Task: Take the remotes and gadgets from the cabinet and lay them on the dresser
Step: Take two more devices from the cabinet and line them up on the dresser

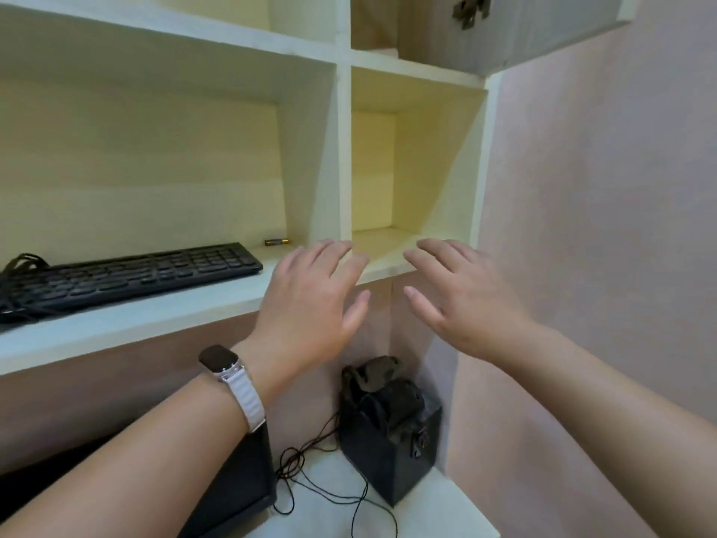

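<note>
Head view: both hands point(310, 304) empty, spread

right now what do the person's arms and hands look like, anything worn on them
Both forearms are bare, no sleeves in view. The left hand has a smartwatch on its wrist, with a dark rectangular face and a pale, ribbed band. The right hand and its wrist carry nothing: no rings, gloves or markings show on either hand.
</note>
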`<state>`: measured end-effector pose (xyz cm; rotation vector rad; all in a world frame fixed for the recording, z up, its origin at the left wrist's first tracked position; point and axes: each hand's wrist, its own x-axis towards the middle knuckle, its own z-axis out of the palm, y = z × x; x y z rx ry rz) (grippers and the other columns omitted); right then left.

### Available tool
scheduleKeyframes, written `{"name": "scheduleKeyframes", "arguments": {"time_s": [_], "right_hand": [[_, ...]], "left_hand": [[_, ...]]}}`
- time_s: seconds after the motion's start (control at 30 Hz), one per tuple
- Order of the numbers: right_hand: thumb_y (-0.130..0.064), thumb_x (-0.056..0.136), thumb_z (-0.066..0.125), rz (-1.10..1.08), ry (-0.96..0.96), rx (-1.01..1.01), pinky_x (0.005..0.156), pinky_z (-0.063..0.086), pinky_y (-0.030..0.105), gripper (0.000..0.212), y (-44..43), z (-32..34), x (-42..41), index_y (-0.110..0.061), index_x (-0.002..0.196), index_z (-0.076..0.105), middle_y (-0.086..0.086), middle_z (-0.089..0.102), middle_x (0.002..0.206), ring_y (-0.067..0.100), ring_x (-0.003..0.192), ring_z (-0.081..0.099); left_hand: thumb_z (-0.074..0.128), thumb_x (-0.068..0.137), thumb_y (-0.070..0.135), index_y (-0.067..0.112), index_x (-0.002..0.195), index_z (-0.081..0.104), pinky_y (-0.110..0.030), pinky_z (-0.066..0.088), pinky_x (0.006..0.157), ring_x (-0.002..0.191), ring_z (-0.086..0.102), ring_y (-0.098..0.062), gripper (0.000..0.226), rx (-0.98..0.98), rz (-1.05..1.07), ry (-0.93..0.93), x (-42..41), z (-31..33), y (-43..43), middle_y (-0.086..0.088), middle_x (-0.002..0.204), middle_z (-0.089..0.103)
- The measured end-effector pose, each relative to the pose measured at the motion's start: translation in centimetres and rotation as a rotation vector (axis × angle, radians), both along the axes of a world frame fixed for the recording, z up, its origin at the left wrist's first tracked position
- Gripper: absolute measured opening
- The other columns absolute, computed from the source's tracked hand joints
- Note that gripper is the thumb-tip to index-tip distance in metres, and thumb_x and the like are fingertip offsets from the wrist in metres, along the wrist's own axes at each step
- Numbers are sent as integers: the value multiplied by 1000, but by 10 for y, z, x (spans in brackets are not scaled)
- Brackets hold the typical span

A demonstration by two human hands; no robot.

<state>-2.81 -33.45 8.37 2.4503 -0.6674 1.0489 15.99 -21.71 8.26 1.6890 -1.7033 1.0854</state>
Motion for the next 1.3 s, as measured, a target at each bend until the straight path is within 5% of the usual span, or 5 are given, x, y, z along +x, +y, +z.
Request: {"name": "scheduleKeyframes", "arguments": {"time_s": [0.4,0.67,1.03,1.17,1.3], "right_hand": [[-40,92,49,261,-247,-185,92,48,44,50,-101,120,16,-5,126,59,15,60,127,34,114,56],[-42,88,47,374,-278,-233,89,45,43,52,-158,181,43,-8,126,58,11,60,120,30,108,55],[-35,84,57,501,-406,-377,89,41,40,49,-196,186,62,-8,125,61,7,63,103,28,96,56],[-36,83,59,491,-437,-390,91,43,43,52,-197,183,66,-6,125,61,9,62,106,31,97,56],[-36,82,59,491,-410,-377,94,40,44,53,-195,183,67,-5,125,61,11,62,108,32,98,56]], "left_hand": [[53,87,41,14,125,62,-43,42,94,116,56,-32,48,-109,42,-206,-13,113,-66,-11,125,62],[56,90,38,20,136,50,-24,36,97,120,50,-19,50,-16,72,-29,-36,233,-116,-3,131,52],[56,92,38,22,146,35,-34,45,93,117,53,-26,60,543,804,159,-41,326,-196,-6,139,52],[51,96,30,7,131,50,-27,45,65,101,57,-25,42,704,906,189,-35,334,-208,-9,121,59],[49,93,26,9,121,53,-40,51,89,101,60,-29,32,715,913,115,-23,329,-205,-8,113,58]]}}
